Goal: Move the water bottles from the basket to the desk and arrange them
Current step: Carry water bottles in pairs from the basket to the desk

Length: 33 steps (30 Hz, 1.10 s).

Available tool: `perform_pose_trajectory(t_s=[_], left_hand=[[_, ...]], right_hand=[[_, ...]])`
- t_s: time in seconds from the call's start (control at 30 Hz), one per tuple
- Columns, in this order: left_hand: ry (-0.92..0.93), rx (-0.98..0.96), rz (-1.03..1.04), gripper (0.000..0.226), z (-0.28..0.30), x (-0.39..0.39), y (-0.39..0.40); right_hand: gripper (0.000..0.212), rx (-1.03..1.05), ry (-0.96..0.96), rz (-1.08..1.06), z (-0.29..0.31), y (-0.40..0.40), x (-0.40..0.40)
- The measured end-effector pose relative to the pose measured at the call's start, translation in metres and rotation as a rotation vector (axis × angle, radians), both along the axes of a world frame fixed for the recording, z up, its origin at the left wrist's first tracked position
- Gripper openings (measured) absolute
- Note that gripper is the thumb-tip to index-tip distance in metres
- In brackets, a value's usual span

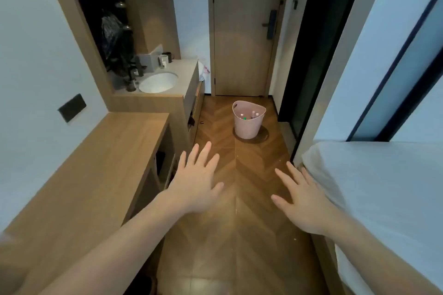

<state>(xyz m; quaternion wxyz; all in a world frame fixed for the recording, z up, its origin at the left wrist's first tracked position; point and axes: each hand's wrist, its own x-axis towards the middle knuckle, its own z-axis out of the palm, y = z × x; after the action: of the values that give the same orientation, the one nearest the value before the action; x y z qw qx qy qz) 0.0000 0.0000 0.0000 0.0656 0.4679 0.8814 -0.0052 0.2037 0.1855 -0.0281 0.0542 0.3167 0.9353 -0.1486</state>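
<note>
A pink plastic basket (247,126) stands on the wooden floor ahead, near the door. Inside it the tops of water bottles (254,114) show, with white and green caps. The wooden desk (96,158) runs along the left wall. My left hand (195,181) is held out flat over the floor beside the desk's end, fingers spread and holding nothing. My right hand (300,200) is stretched out the same way near the bed's corner, fingers apart and empty. Both hands are well short of the basket.
A bed with white bedding (374,189) fills the right side. A counter with a white sink (158,82) and cups stands beyond the desk. A closed wooden door (244,31) ends the narrow floor passage (230,235).
</note>
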Motion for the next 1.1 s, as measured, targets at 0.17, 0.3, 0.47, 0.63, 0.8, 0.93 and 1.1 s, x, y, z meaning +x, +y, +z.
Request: perform_pose_trajectory(t_s=[0.17, 0.3, 0.47, 0.63, 0.8, 0.93, 1.1], left_hand=[[-0.007, -0.009, -0.100, 0.079, -0.014, -0.050, 0.090], [0.016, 0.004, -0.101, 0.080, -0.026, -0.094, 0.166], [-0.002, -0.007, -0.048, 0.080, -0.029, -0.141, 0.257], [-0.024, 0.009, 0.039, 0.080, -0.025, -0.184, 0.324], [-0.053, 0.007, 0.107, 0.081, -0.030, -0.225, 0.366], [-0.058, 0.037, 0.123, 0.080, -0.041, -0.269, 0.414], [-0.097, 0.083, 0.097, 0.078, -0.062, -0.333, 0.483]], right_hand=[[0.075, -0.040, -0.014, -0.077, -0.013, 0.080, -0.034], [0.076, -0.051, -0.005, -0.076, -0.030, 0.155, -0.075], [0.075, -0.087, -0.012, -0.033, -0.040, 0.255, -0.132], [0.075, -0.096, -0.014, 0.045, -0.032, 0.350, -0.195], [0.074, -0.125, -0.014, 0.136, -0.022, 0.408, -0.250], [0.074, -0.136, -0.030, 0.158, -0.028, 0.463, -0.297], [0.074, -0.121, -0.058, 0.129, -0.037, 0.532, -0.353]])
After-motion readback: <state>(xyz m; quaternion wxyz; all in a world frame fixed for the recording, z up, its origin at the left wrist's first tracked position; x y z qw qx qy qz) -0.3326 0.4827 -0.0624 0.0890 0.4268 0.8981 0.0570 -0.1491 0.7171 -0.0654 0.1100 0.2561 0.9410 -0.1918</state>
